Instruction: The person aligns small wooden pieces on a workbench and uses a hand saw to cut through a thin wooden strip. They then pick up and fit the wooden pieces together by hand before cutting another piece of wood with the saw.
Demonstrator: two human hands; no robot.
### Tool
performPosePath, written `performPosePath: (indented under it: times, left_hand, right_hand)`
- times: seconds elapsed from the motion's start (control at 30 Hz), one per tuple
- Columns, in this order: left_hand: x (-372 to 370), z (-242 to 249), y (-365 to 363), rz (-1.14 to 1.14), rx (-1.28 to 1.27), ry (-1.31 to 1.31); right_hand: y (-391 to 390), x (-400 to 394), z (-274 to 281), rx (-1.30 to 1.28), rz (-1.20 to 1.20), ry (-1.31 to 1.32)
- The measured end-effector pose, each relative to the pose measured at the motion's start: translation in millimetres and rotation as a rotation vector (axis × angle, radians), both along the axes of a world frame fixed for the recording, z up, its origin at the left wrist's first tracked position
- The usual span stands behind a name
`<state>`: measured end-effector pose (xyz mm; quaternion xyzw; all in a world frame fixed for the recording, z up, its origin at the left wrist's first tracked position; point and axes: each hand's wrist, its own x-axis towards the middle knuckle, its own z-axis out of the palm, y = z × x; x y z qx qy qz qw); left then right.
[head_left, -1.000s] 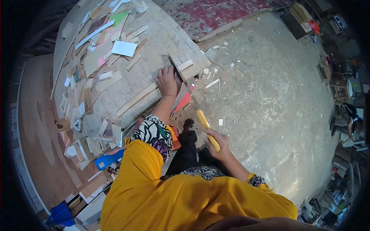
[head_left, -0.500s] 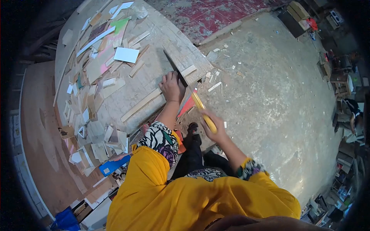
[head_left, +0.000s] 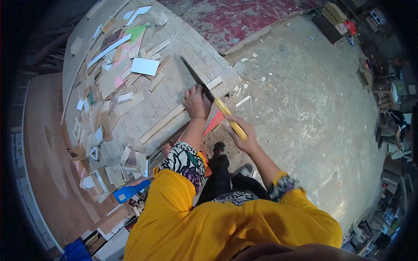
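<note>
My left hand (head_left: 197, 102) presses down on a long wooden strip (head_left: 163, 123) that lies across the worn wooden workbench (head_left: 191, 43) near its edge. My right hand (head_left: 241, 134) grips the yellow handle of a hand saw (head_left: 204, 88). The saw's dark blade runs up and left across the strip, right beside my left thumb. The strip's short far end (head_left: 214, 82) sticks out past the blade at the bench edge.
Several wood and board offcuts (head_left: 109, 82), a white panel (head_left: 145, 66) and a blue piece (head_left: 129, 191) litter the bench. Scraps dot the concrete floor (head_left: 305, 108). Another person (head_left: 398, 130) sits at the far right among clutter. My feet (head_left: 220, 150) stand below the bench edge.
My right hand has pushed the saw forward and up-left along the cut, so more blade now lies over the bench. My left hand stays on the strip.
</note>
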<state>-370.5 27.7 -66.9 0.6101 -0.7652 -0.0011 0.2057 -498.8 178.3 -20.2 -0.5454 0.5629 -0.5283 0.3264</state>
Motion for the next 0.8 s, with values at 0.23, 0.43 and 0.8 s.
performPosePath:
  times: [0.23, 0.43, 0.8]
  left_hand:
    - [2.0, 5.8, 2.6, 0.013, 0.052, -0.036]
    - [0.0, 6.1, 6.3, 0.004, 0.026, 0.001]
    - [-2.6, 17.9, 6.1, -0.026, 0.083, 0.008]
  right_hand:
    - [53.6, 0.6, -19.3, 0.053, 0.007, 0.052]
    - [22.0, 2.9, -6.9, -0.002, -0.021, 0.059]
    - [18.8, -11.6, 26.4, 0.091, 0.073, -0.086]
